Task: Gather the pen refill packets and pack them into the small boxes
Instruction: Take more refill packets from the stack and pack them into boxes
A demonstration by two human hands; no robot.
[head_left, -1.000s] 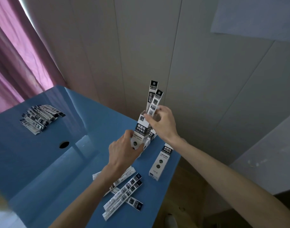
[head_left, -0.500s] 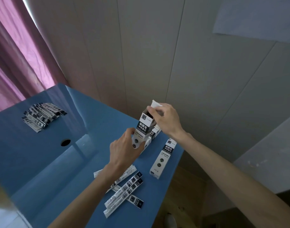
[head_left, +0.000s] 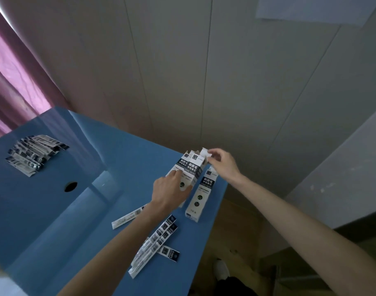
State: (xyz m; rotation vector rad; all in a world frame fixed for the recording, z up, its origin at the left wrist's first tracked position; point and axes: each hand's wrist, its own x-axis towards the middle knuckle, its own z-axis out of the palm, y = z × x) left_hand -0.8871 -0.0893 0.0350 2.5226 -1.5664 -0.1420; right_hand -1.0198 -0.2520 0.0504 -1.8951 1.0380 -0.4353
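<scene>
Both refill packets are now fully inside the white-and-black cardboard box (head_left: 190,170); right hand (head_left: 220,165) pinches its flap, left hand (head_left: 169,192) grips its base, so closing comes next.

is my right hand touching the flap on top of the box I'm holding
Touching. The head view shows the right hand pinching the white top flap of the open box, while the left hand grips its lower body.

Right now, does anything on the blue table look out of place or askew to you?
Nothing looks damaged or spilled. The loose refill packets near the table's front edge lie scattered at crossed angles, one sticking out under the left forearm, while the far pile is fanned fairly neatly. The held box has its top flaps open.
</scene>
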